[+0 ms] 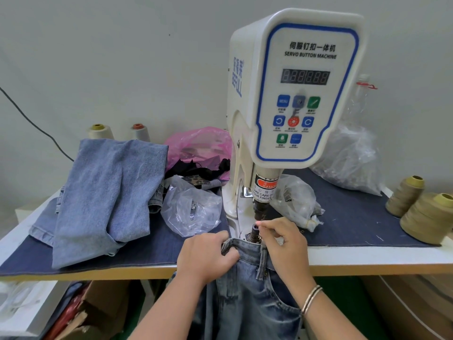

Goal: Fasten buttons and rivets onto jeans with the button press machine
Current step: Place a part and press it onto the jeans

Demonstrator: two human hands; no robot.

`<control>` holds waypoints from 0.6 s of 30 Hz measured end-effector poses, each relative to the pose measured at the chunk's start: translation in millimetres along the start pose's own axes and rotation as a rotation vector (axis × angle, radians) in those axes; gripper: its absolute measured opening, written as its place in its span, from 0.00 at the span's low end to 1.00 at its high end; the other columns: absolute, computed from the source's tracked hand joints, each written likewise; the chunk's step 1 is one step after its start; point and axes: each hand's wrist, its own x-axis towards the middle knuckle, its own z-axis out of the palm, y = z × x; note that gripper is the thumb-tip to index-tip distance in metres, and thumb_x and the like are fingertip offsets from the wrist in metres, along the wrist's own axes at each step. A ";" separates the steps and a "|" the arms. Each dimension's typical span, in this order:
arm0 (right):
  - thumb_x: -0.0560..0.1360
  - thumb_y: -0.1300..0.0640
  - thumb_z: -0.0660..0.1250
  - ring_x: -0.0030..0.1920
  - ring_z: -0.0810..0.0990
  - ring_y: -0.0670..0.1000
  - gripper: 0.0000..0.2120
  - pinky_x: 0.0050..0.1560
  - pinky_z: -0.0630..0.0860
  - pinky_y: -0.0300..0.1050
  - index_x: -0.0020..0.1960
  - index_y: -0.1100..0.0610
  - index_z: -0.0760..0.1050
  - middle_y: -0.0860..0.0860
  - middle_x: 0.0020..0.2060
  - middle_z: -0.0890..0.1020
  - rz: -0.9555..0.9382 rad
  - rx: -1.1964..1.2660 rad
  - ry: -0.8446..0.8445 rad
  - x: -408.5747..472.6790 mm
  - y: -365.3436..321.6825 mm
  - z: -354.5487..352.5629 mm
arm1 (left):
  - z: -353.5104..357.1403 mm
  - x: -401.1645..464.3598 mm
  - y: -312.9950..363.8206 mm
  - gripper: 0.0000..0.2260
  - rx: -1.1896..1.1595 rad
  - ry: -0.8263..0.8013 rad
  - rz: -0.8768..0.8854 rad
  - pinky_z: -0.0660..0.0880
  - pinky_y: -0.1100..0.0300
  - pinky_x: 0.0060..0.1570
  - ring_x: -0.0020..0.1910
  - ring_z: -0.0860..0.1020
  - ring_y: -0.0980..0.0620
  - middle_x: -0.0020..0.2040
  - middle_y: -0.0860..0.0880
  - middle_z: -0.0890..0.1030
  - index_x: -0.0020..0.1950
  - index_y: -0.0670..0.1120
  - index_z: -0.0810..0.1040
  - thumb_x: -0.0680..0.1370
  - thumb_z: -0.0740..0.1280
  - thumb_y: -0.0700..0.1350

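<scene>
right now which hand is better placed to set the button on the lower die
Right. The right hand already has its fingertips at the lower die, while the left hand grips the jeans waistband.

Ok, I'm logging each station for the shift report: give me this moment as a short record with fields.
station: servo button machine on a table
workpiece: jeans, waistband at the lower die
left hand: grips the waistband edge
right hand: fingertips pinched beside the die; what they hold cannot be told
finished pile: folded jeans, left of the machine
nearby: thread cones at right, plastic bags
</scene>
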 end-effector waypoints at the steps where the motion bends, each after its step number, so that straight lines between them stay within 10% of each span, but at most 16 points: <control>1: 0.75 0.59 0.69 0.46 0.78 0.47 0.13 0.48 0.74 0.40 0.46 0.40 0.78 0.39 0.40 0.79 -0.030 -0.017 0.009 -2.3 -0.5 -0.9 | -2.6 -0.2 -0.9 0.13 -0.071 -0.017 -0.012 0.61 0.56 0.32 0.33 0.67 0.50 0.27 0.50 0.68 0.33 0.50 0.60 0.67 0.54 0.59; 8: 0.71 0.34 0.60 0.51 0.67 0.38 0.15 0.54 0.62 0.32 0.55 0.37 0.71 0.33 0.44 0.73 -0.091 -0.187 -0.469 -18.6 -12.3 -9.3 | -35.9 2.7 22.7 0.06 -0.826 -0.192 0.108 0.64 0.56 0.36 0.32 0.66 0.54 0.30 0.53 0.69 0.34 0.45 0.69 0.67 0.63 0.47; 13: 0.74 0.61 0.68 0.47 0.83 0.56 0.08 0.51 0.79 0.47 0.49 0.55 0.84 0.57 0.46 0.85 0.383 0.517 -0.603 0.2 -12.6 -45.9 | -66.7 2.3 18.5 0.14 -1.067 -0.528 0.141 0.69 0.64 0.47 0.44 0.74 0.55 0.43 0.51 0.76 0.46 0.44 0.74 0.73 0.67 0.55; 18: 0.64 0.62 0.69 0.36 0.84 0.55 0.07 0.37 0.80 0.43 0.40 0.60 0.84 0.60 0.39 0.85 0.645 0.975 -0.351 17.1 -10.8 -74.2 | -62.4 -15.5 -19.2 0.21 -0.792 -0.634 0.049 0.72 0.53 0.63 0.55 0.79 0.54 0.56 0.51 0.80 0.59 0.51 0.75 0.69 0.71 0.57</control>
